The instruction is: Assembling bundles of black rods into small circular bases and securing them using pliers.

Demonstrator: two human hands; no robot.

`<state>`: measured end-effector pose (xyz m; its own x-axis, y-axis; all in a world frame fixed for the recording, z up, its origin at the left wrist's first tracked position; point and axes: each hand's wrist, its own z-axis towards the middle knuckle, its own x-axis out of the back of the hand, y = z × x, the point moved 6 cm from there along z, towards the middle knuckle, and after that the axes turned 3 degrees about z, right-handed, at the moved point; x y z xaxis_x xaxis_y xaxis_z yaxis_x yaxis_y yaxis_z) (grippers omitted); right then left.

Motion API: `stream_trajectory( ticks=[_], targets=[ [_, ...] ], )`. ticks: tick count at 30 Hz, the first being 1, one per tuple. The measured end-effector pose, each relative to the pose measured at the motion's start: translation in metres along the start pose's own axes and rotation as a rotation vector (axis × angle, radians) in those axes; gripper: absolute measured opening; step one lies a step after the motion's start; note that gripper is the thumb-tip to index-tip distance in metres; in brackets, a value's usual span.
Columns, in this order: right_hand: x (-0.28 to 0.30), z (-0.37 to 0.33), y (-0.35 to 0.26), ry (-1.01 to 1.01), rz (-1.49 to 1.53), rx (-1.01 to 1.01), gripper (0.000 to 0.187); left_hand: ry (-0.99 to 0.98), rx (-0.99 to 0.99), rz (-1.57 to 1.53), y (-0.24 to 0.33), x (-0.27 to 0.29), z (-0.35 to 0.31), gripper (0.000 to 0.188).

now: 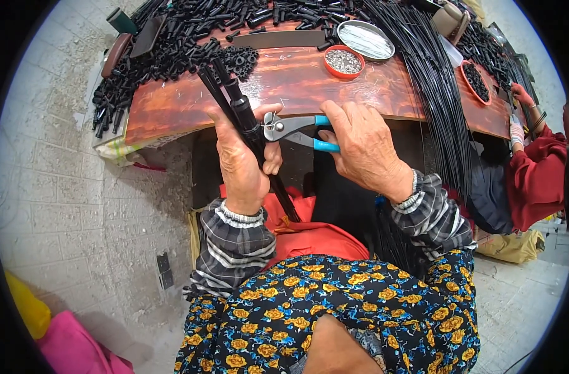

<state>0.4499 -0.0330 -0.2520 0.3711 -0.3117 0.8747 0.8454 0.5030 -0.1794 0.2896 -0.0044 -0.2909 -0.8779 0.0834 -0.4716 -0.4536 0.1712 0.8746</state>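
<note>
Blue-handled pliers [297, 129] sit in the right hand [365, 149], fingers wrapped over the two handles and squeezing them fairly close together, so the metal head at the left end is biting right where the black rods [244, 118] pass. The left hand [244, 165] is curled tight around that bundle of rods, thumb pressed against it near the plier head, fingers closed with no gap showing. The rods run at a slant, top ends poking up over the near edge of the wooden table [309, 84], bottom ends dropping toward the lap and the red cloth [309, 234] there.

Farther back on the table there's a big heap of short black tubes [172, 43] on the left, a small red bowl [343, 61] with tiny metal bits in the middle, and a shiny metal dish [365, 38] just behind it. A thick sheaf of long black wires [443, 100] hangs over the table edge on the right. Way over at the far right, another person in a red sleeve [536, 171] is working too, next to a second red bowl [475, 81] of black pieces.
</note>
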Motion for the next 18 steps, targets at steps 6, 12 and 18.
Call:
stream_trajectory(
  ticks=[6,12,18],
  targets=[
    [-0.009,0.001,0.009,0.076,0.113,-0.009,0.026,0.032,0.007,0.005,-0.002,0.003,0.0,0.089],
    [-0.027,-0.007,0.013,0.14,0.318,-0.141,0.016,0.033,-0.034,0.012,-0.003,-0.002,0.002,0.083],
    [-0.051,-0.009,0.003,-0.016,0.544,-0.273,0.022,0.091,-0.092,0.042,0.001,0.009,-0.001,0.08]
  ],
)
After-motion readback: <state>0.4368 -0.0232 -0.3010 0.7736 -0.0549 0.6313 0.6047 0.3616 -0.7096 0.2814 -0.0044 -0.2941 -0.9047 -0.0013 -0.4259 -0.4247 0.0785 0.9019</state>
